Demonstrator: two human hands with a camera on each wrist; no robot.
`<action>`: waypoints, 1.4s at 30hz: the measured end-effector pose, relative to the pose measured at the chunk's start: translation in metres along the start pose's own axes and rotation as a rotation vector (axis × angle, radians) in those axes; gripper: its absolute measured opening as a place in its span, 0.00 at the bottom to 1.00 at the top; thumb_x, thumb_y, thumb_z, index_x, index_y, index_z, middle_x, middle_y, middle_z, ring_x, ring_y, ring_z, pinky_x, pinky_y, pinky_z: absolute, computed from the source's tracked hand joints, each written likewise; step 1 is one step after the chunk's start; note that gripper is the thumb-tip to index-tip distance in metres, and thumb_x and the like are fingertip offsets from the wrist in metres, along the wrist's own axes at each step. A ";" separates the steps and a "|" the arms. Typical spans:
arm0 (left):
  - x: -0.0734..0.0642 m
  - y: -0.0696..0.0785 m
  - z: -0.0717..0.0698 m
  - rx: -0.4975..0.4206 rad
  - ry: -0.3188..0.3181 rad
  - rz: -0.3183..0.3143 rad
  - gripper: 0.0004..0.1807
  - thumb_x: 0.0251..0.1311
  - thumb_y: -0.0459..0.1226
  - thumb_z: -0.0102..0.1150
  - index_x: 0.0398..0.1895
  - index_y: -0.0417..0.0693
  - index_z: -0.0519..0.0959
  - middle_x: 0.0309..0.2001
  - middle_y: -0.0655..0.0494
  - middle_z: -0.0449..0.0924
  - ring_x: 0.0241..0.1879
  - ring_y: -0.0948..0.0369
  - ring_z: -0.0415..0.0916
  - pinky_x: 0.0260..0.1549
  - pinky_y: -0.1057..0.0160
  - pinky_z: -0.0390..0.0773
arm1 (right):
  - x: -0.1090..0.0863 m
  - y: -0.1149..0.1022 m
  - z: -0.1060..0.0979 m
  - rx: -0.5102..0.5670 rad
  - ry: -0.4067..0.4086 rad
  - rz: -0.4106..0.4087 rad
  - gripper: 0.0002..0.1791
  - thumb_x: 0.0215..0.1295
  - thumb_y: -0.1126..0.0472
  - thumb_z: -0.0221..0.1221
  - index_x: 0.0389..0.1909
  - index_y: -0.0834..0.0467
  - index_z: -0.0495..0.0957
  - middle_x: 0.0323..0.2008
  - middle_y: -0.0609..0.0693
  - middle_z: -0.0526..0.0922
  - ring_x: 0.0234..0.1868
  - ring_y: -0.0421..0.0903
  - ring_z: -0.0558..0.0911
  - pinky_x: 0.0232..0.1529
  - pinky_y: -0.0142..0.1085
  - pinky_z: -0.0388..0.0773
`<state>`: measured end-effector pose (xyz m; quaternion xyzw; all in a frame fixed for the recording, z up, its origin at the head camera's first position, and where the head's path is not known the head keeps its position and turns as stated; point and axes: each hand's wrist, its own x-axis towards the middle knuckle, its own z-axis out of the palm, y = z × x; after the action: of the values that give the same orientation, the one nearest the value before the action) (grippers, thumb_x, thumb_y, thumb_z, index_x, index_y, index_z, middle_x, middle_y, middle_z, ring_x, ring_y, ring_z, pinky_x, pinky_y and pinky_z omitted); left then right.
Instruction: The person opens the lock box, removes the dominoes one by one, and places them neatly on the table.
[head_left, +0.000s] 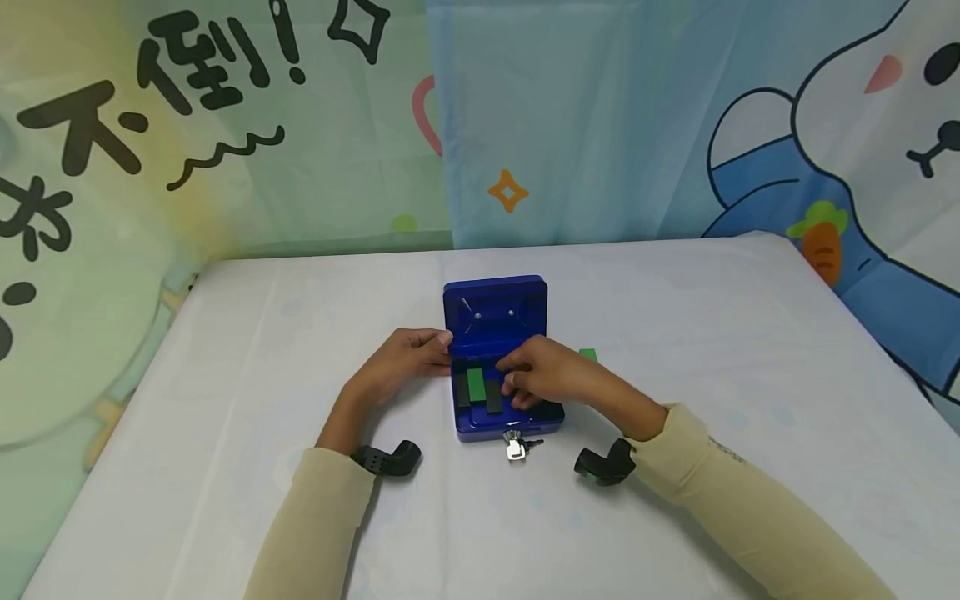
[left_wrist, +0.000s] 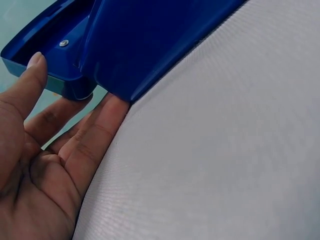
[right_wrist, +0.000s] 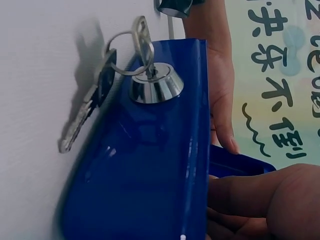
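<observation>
A blue metal cash box (head_left: 472,429) stands on the table, its lid (head_left: 495,292) raised. Inside lie a green block (head_left: 476,384) and two dark blocks, one (head_left: 462,390) to its left and one (head_left: 494,397) to its right. My left hand (head_left: 405,354) holds the lid's left edge, thumb on the rim (left_wrist: 55,84) and fingers behind and below. My right hand (head_left: 551,372) reaches down into the box with bent fingers, right of the blocks. Whatever its fingertips touch is hidden in both the head and right wrist views.
A silver lock (right_wrist: 156,86) with a ring of keys (right_wrist: 82,115) juts from the box's front. Another green block (head_left: 588,354) shows partly behind my right hand, on the white tablecloth (head_left: 675,325). A printed curtain (head_left: 570,125) hangs beyond the table's far edge.
</observation>
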<state>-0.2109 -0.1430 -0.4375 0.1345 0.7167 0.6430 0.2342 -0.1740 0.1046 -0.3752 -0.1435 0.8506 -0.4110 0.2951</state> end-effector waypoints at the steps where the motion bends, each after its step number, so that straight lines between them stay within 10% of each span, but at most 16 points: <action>1: 0.000 0.000 0.000 0.000 0.001 -0.001 0.30 0.70 0.48 0.53 0.63 0.33 0.71 0.54 0.41 0.79 0.50 0.50 0.80 0.51 0.58 0.79 | 0.001 0.000 0.000 -0.014 -0.007 -0.004 0.18 0.71 0.73 0.50 0.59 0.76 0.71 0.37 0.57 0.84 0.31 0.47 0.85 0.34 0.35 0.85; 27: 0.001 0.000 0.003 -0.015 0.012 -0.011 0.27 0.71 0.46 0.53 0.62 0.32 0.72 0.54 0.40 0.79 0.50 0.50 0.80 0.50 0.58 0.79 | -0.002 0.002 0.008 -0.287 0.017 -0.096 0.07 0.67 0.64 0.61 0.38 0.61 0.86 0.30 0.47 0.84 0.30 0.41 0.79 0.36 0.35 0.80; 42: -0.001 0.002 0.004 -0.023 0.016 -0.002 0.26 0.72 0.45 0.52 0.61 0.31 0.72 0.53 0.39 0.79 0.50 0.49 0.80 0.50 0.58 0.79 | -0.005 0.001 0.011 -0.266 0.037 -0.155 0.04 0.63 0.66 0.64 0.37 0.61 0.85 0.34 0.47 0.84 0.37 0.42 0.79 0.45 0.38 0.80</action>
<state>-0.2086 -0.1396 -0.4357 0.1259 0.7114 0.6520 0.2303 -0.1633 0.1014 -0.3796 -0.2389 0.8892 -0.3186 0.2251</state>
